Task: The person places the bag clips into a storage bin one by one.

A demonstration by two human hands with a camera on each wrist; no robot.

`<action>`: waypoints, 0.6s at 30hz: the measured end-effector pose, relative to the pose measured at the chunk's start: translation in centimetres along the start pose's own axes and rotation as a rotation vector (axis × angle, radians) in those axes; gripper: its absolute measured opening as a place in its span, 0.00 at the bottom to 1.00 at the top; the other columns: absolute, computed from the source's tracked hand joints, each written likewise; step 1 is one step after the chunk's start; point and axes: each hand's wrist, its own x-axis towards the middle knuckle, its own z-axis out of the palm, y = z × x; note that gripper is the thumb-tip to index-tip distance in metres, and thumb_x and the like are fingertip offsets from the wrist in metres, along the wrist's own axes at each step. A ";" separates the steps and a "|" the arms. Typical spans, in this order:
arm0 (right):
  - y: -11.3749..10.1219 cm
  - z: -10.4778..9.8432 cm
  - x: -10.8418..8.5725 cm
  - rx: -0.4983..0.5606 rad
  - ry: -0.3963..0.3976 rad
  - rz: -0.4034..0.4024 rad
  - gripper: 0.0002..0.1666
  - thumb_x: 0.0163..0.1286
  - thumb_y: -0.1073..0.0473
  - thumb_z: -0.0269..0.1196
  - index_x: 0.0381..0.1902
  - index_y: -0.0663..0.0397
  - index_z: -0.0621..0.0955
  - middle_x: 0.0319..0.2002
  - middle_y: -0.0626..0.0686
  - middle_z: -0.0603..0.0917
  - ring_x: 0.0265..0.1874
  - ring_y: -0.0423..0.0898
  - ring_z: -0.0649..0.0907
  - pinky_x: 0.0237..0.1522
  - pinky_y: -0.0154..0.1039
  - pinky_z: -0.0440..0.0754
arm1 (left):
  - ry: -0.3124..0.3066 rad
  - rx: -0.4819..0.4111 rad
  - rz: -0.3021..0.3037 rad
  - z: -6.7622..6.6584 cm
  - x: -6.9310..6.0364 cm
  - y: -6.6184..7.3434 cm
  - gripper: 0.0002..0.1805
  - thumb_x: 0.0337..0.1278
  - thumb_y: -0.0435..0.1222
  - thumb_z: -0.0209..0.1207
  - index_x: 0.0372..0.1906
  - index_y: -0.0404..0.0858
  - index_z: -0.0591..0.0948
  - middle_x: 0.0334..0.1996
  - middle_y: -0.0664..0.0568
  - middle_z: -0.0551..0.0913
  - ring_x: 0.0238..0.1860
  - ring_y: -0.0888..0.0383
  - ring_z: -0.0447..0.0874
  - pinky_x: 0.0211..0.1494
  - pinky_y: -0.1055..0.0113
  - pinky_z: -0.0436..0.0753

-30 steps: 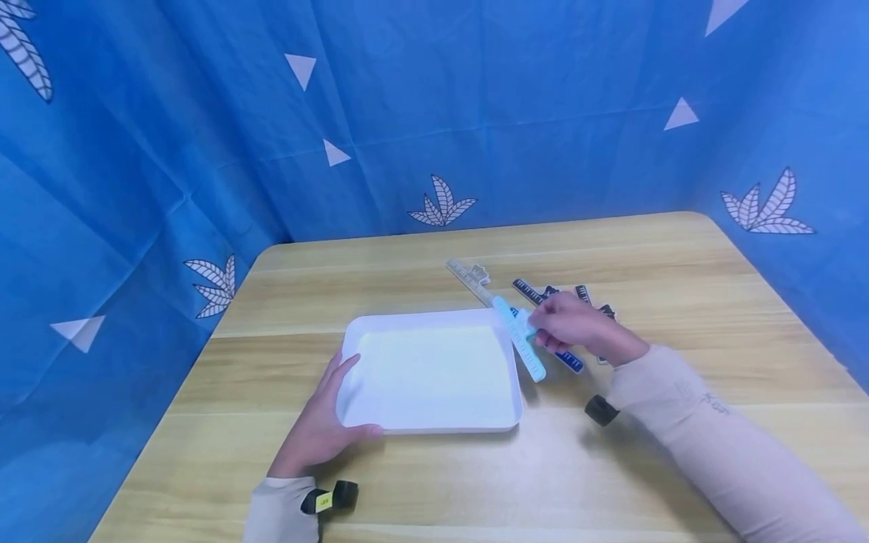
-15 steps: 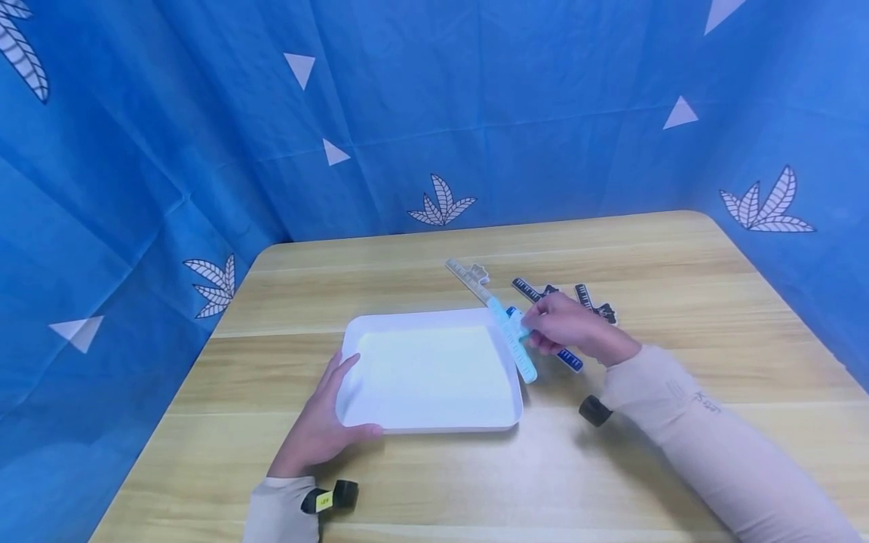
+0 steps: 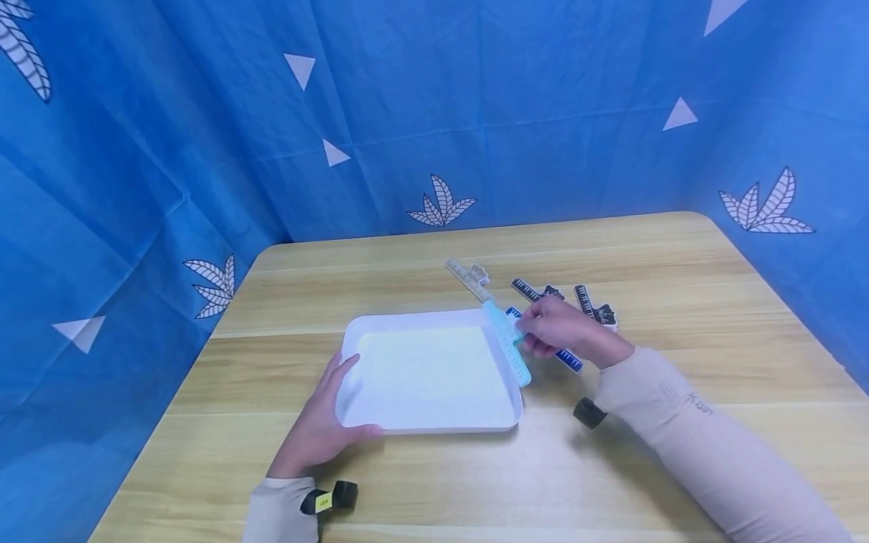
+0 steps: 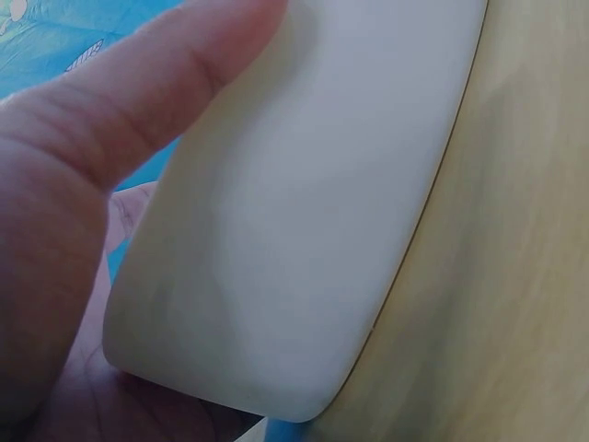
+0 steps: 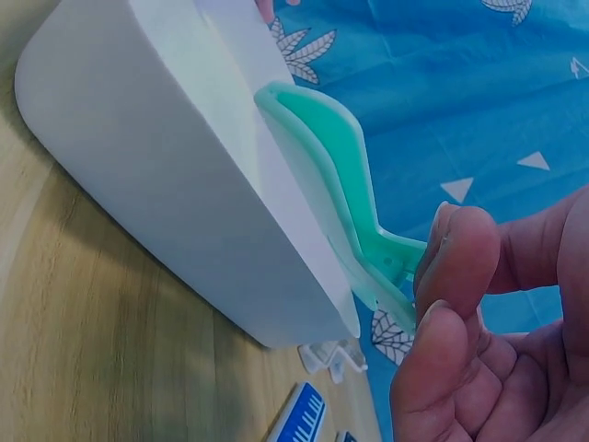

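A white tray (image 3: pixel 434 369) lies on the table. My left hand (image 3: pixel 322 430) holds its near left corner, fingers along the left rim and thumb against the front wall (image 4: pixel 304 203). My right hand (image 3: pixel 560 328) pinches a turquoise long-bar clip (image 3: pixel 505 339) by its handle. In the right wrist view, the clip (image 5: pixel 340 175) stands at the tray's rim, thumb and finger at its handle end. In the head view the bar overlaps the tray's right edge; I cannot tell whether they touch. A blue clip (image 3: pixel 569 360) with a keyboard pattern lies partly hidden under the right hand.
A grey see-through clip (image 3: pixel 468 279) lies behind the tray's far right corner. Two black keyboard-patterned clips (image 3: pixel 529 289) (image 3: pixel 585 298) lie beyond the right hand. A blue patterned curtain (image 3: pixel 434 113) hangs behind the wooden table (image 3: pixel 271 286).
My right hand has moved left with the turquoise clip, which now reaches over the tray's right rim. The left hand and the tray have stayed in place.
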 end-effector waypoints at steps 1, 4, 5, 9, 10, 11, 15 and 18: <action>0.0 0.1 0.0 0.002 0.001 0.003 0.10 0.72 0.63 0.53 0.36 0.65 0.79 0.25 0.56 0.81 0.20 0.44 0.79 0.24 0.34 0.80 | 0.001 0.000 0.001 0.0 0.0 0.0 0.61 0.33 0.60 0.74 0.76 0.52 0.54 0.77 0.42 0.39 0.73 0.35 0.45 0.65 0.31 0.56; -0.1 0.3 0.1 0.000 -0.007 -0.005 0.10 0.71 0.63 0.53 0.34 0.64 0.78 0.25 0.57 0.81 0.19 0.44 0.79 0.24 0.34 0.79 | 0.000 0.002 -0.004 0.0 -0.1 0.0 0.62 0.33 0.60 0.74 0.76 0.51 0.54 0.77 0.41 0.39 0.73 0.35 0.45 0.65 0.31 0.55; -0.1 0.3 0.1 0.001 -0.008 -0.006 0.10 0.71 0.63 0.53 0.33 0.64 0.78 0.25 0.57 0.81 0.19 0.44 0.79 0.24 0.34 0.79 | 0.001 0.003 -0.006 0.0 -0.1 0.1 0.62 0.32 0.60 0.74 0.76 0.51 0.54 0.77 0.41 0.39 0.73 0.35 0.45 0.65 0.31 0.55; -0.3 0.6 0.2 0.016 -0.012 -0.007 0.09 0.71 0.63 0.54 0.33 0.64 0.78 0.26 0.59 0.82 0.19 0.43 0.79 0.23 0.33 0.79 | 0.002 -0.001 -0.005 0.0 -0.1 0.0 0.62 0.32 0.60 0.74 0.75 0.52 0.54 0.77 0.41 0.39 0.73 0.35 0.45 0.65 0.31 0.55; -0.3 0.7 0.2 0.017 -0.013 -0.007 0.09 0.71 0.63 0.54 0.34 0.64 0.78 0.26 0.59 0.82 0.19 0.43 0.78 0.23 0.33 0.79 | 0.005 -0.002 -0.001 0.0 -0.1 0.0 0.62 0.32 0.60 0.74 0.75 0.52 0.54 0.77 0.41 0.39 0.73 0.35 0.45 0.65 0.31 0.56; -0.4 0.7 0.2 0.021 -0.010 -0.003 0.09 0.71 0.63 0.54 0.34 0.64 0.79 0.26 0.59 0.82 0.19 0.43 0.78 0.23 0.33 0.78 | 0.006 -0.003 0.002 0.0 -0.1 0.0 0.62 0.32 0.60 0.74 0.75 0.52 0.54 0.77 0.41 0.40 0.73 0.35 0.46 0.65 0.31 0.56; -0.5 1.0 0.2 0.017 -0.011 0.002 0.09 0.70 0.64 0.54 0.33 0.64 0.79 0.24 0.57 0.81 0.18 0.43 0.78 0.22 0.33 0.78 | 0.006 -0.001 0.013 0.0 -0.1 0.0 0.61 0.33 0.59 0.74 0.76 0.51 0.54 0.77 0.41 0.40 0.73 0.35 0.46 0.64 0.31 0.57; -0.7 1.1 0.2 0.004 -0.014 0.003 0.10 0.70 0.64 0.54 0.31 0.63 0.79 0.22 0.55 0.81 0.18 0.43 0.78 0.23 0.33 0.78 | 0.006 -0.002 0.017 0.0 0.0 -0.1 0.61 0.33 0.58 0.74 0.76 0.52 0.54 0.77 0.41 0.40 0.73 0.35 0.46 0.64 0.30 0.57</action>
